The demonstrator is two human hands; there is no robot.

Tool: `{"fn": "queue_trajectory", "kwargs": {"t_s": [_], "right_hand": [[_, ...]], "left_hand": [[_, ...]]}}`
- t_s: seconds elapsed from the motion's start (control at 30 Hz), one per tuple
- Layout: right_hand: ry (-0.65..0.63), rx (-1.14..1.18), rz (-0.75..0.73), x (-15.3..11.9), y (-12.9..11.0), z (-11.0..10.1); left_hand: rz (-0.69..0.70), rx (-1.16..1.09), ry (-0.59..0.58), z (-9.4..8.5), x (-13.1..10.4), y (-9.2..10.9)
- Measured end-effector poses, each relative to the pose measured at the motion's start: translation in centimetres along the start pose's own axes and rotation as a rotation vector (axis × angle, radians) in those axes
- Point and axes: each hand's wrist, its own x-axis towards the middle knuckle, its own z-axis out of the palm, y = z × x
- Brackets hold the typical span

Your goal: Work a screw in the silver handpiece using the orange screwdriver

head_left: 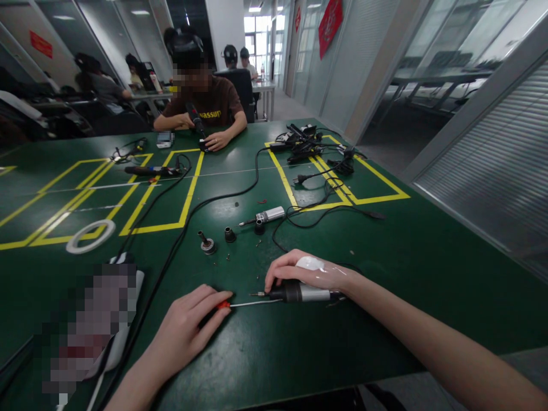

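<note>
Near the near edge of the green bench (pixel 385 279), your left hand (pixel 188 319) pinches a red-handled screwdriver (pixel 223 305), while your right hand (pixel 299 271) curls over a black-and-silver handpiece (pixel 295 293), whether gripping or merely resting you cannot tell. Yellow tape outlines (pixel 191 197) mark the bench toward its far edge, where a co-worker (pixel 222 100) sits, and black cables (pixel 303 140) pile by the far right corner. Beyond your bench's right edge stand glass partitions (pixel 505 120) with blinds.
</note>
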Motion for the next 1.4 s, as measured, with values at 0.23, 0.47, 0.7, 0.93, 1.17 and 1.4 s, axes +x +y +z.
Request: {"fn": "queue_trajectory", "kwargs": {"t_s": [0.23, 0.47, 0.7, 0.93, 1.17, 1.4], "right_hand": [[-0.002, 0.014, 0.013, -0.11, -0.18, 0.04], [-0.004, 0.007, 0.001, -0.09, -0.06, 0.02], [-0.008, 0.011, 0.006, -0.02, -0.05, 0.0], [-0.012, 0.005, -0.015, -0.16, 0.13, -0.07], [-0.014, -0.02, 0.004, -0.25, 0.19, -0.14], [-0.012, -0.037, 0.0, -0.28, 0.14, -0.1]], "left_hand": [[-0.032, -0.059, 0.012, -0.04, 0.19, 0.2], [0.025, 0.017, 0.038, 0.02, 0.15, -0.36], [-0.025, 0.009, 0.044, -0.09, 0.23, 0.41], [-0.014, -0.046, 0.014, -0.19, 0.36, 0.15], [-0.015, 0.039, 0.026, 0.15, 0.15, -0.12], [-0.105, -0.035, 0.008, 0.16, 0.06, 0.45]]}}
